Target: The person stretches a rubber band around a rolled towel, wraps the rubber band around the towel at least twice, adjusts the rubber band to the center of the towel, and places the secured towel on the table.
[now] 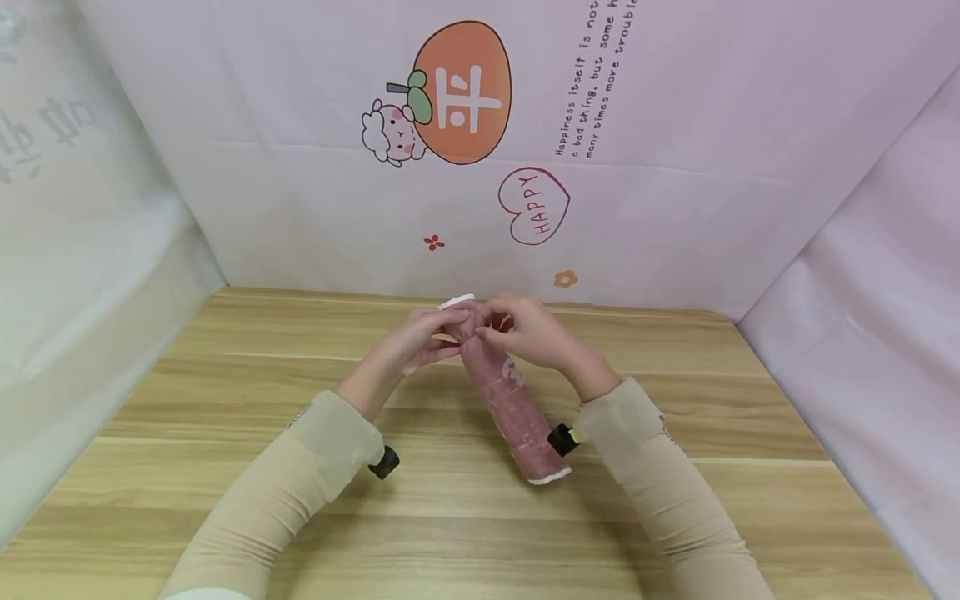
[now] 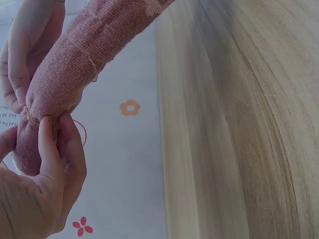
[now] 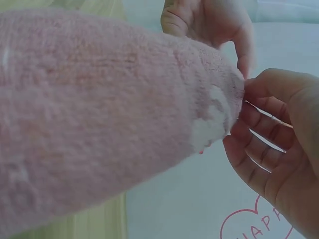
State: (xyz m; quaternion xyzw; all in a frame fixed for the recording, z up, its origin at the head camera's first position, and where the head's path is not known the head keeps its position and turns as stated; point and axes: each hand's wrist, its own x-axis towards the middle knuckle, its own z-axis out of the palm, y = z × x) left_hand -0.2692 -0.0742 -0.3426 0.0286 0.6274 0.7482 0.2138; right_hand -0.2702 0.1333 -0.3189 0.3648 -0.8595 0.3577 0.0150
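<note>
A rolled pink towel point(image 1: 517, 412) with white end edging and a pale pattern slants across the table, its far end raised between both hands. Near that end the roll is pinched in narrow, and a thin yellowish band point(image 2: 31, 118) shows at this neck. My left hand point(image 1: 427, 337) grips the short end beyond the neck, thumb and fingers on either side, as the left wrist view shows. From the other side my right hand point(image 1: 528, 329) pinches at the neck with thumb and forefinger, right at the band; its other fingers are loosely bent in the right wrist view.
The wood-grain table point(image 1: 420, 533) meets a white printed cloth backdrop point(image 1: 300, 208) just behind the hands. White cloth also hangs along the left and right sides. A black wrist camera point(image 1: 562, 439) on the right sleeve overlaps the towel's near part in the head view.
</note>
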